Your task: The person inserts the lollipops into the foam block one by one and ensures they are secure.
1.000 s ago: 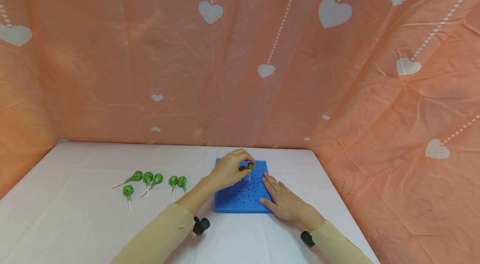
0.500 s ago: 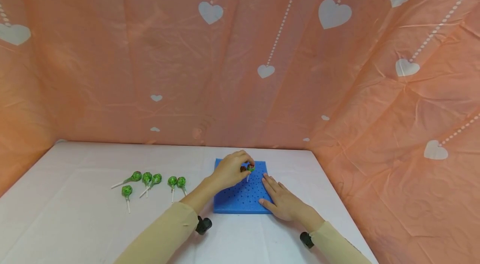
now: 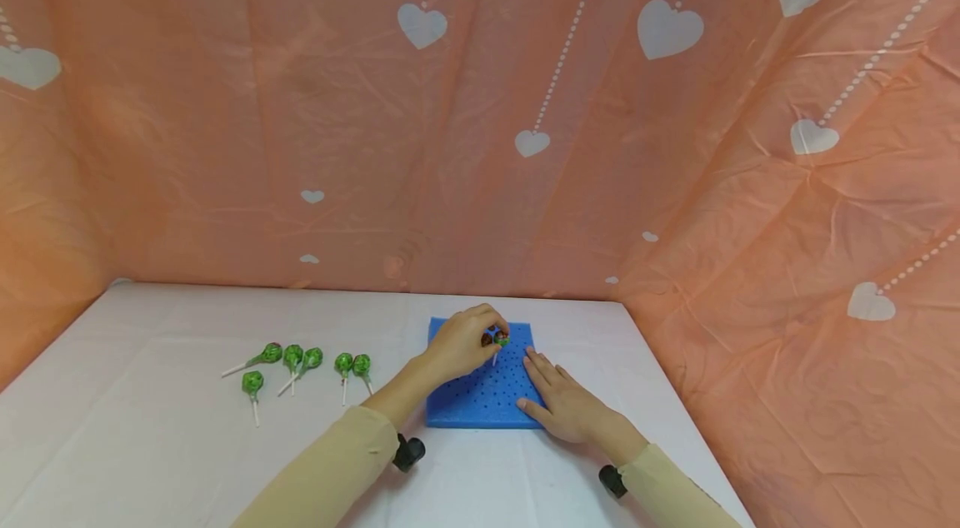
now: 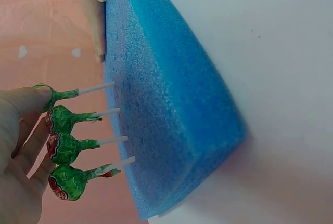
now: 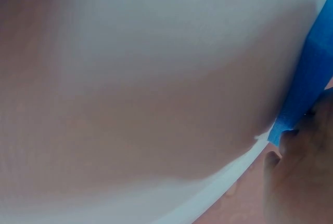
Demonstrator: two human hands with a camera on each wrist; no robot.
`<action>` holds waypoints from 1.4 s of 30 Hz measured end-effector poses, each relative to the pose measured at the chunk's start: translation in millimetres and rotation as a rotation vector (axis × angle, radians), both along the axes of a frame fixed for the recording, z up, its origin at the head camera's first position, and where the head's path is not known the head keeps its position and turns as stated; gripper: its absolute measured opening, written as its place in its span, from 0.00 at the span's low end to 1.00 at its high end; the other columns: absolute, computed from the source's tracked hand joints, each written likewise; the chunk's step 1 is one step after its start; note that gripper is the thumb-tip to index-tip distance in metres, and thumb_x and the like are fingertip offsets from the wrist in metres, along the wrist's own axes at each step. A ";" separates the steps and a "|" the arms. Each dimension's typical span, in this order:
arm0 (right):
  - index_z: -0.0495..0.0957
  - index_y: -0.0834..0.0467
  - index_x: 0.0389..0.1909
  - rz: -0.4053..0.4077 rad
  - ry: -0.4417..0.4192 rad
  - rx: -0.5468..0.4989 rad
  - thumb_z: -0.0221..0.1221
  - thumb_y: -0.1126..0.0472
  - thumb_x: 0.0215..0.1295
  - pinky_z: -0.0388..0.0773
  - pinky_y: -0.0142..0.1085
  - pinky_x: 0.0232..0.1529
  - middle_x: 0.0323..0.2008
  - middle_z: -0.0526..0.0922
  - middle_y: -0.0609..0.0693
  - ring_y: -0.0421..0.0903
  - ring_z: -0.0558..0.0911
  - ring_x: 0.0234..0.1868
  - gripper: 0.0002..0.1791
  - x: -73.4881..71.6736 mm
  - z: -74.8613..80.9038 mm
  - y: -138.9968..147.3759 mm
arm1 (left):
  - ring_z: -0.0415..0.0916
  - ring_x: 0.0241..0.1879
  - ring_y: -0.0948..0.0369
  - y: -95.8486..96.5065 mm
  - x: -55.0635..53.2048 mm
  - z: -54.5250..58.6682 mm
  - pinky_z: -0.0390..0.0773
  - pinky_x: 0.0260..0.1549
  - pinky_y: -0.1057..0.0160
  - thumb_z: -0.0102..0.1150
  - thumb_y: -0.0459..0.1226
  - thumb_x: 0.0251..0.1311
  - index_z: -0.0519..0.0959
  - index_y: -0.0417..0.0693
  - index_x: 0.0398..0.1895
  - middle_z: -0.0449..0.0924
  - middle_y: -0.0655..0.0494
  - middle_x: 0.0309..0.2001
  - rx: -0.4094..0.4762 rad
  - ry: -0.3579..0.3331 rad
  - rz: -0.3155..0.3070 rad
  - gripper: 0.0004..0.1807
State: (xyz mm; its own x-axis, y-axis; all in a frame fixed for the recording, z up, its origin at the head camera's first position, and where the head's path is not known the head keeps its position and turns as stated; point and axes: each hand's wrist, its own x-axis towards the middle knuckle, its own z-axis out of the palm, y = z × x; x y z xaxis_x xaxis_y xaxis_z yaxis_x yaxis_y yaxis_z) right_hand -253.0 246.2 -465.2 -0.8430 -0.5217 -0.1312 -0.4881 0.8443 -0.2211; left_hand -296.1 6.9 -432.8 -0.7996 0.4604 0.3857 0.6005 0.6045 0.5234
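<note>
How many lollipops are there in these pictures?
10. Six lollipops lie on the white table: four farther left, two nearer the blue foam block. Three stand in the block; the left hand pinches another beside them. Others could be hidden.

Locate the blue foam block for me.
In the head view, the blue foam block lies on the white table, right of the loose lollipops; the right hand rests on its right edge.
</note>
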 end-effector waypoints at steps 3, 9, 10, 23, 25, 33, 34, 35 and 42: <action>0.48 0.65 0.82 0.001 0.004 0.002 0.45 0.38 0.81 0.51 0.58 0.79 0.84 0.46 0.59 0.59 0.49 0.83 0.44 -0.2 -0.5 0.2 | 0.83 0.48 0.57 -0.1 0.3 1.0 0.84 0.51 0.59 0.71 0.32 0.64 0.85 0.49 0.49 0.83 0.54 0.51 -0.002 -0.003 0.001 0.12; 0.48 0.65 0.82 0.004 0.011 0.007 0.44 0.37 0.81 0.52 0.58 0.79 0.84 0.45 0.59 0.59 0.49 0.83 0.44 -1.5 -2.7 1.1 | 0.83 0.47 0.57 -0.4 0.7 1.8 0.85 0.51 0.59 0.70 0.31 0.64 0.85 0.47 0.49 0.83 0.53 0.51 -0.003 -0.002 -0.012 0.12; 0.48 0.65 0.82 0.003 0.010 0.006 0.44 0.37 0.81 0.52 0.58 0.79 0.84 0.45 0.59 0.59 0.49 0.83 0.45 -1.7 -3.1 1.2 | 0.83 0.47 0.57 -0.5 0.7 1.6 0.85 0.50 0.59 0.71 0.31 0.64 0.85 0.47 0.49 0.83 0.53 0.50 -0.005 0.002 -0.014 0.11; 0.49 0.65 0.82 0.002 0.024 0.007 0.44 0.37 0.81 0.52 0.58 0.79 0.83 0.46 0.59 0.59 0.50 0.82 0.44 -1.8 -4.8 1.3 | 0.80 0.44 0.58 -1.1 1.0 1.0 0.82 0.49 0.56 0.73 0.34 0.62 0.86 0.50 0.45 0.85 0.57 0.46 -0.073 0.018 -0.004 0.09; 0.49 0.64 0.82 0.000 0.023 0.007 0.44 0.36 0.81 0.52 0.58 0.79 0.83 0.46 0.58 0.59 0.50 0.82 0.45 -2.0 -5.1 1.4 | 0.79 0.44 0.59 -1.0 1.5 0.6 0.81 0.50 0.54 0.73 0.34 0.62 0.87 0.51 0.46 0.85 0.57 0.45 -0.083 0.016 -0.001 0.10; 0.48 0.64 0.82 0.001 0.017 0.006 0.44 0.36 0.81 0.52 0.58 0.79 0.84 0.46 0.58 0.58 0.49 0.83 0.45 -2.7 -5.3 1.5 | 0.77 0.44 0.60 -0.2 1.9 -2.3 0.80 0.51 0.54 0.72 0.36 0.63 0.86 0.52 0.47 0.84 0.58 0.46 -0.096 0.027 0.011 0.10; 0.48 0.64 0.82 0.001 0.017 0.006 0.44 0.36 0.81 0.52 0.58 0.79 0.84 0.46 0.58 0.58 0.49 0.83 0.45 -2.8 -5.4 1.6 | 0.77 0.44 0.60 -0.2 1.9 -2.5 0.80 0.51 0.54 0.72 0.36 0.64 0.86 0.53 0.47 0.84 0.58 0.46 -0.097 0.030 0.012 0.10; 0.48 0.64 0.82 0.002 0.017 0.006 0.44 0.36 0.81 0.52 0.58 0.79 0.84 0.46 0.58 0.58 0.49 0.83 0.45 -2.8 -5.4 1.6 | 0.77 0.44 0.60 -0.2 2.2 -2.4 0.80 0.51 0.54 0.72 0.36 0.64 0.86 0.52 0.47 0.84 0.58 0.46 -0.095 0.031 0.011 0.10; 0.49 0.65 0.82 0.000 0.019 0.009 0.44 0.37 0.81 0.52 0.58 0.79 0.83 0.46 0.59 0.59 0.49 0.83 0.45 -2.6 -5.8 1.8 | 0.77 0.42 0.60 0.4 4.1 -1.4 0.79 0.49 0.53 0.69 0.38 0.67 0.85 0.51 0.52 0.85 0.54 0.47 -0.079 0.013 0.009 0.12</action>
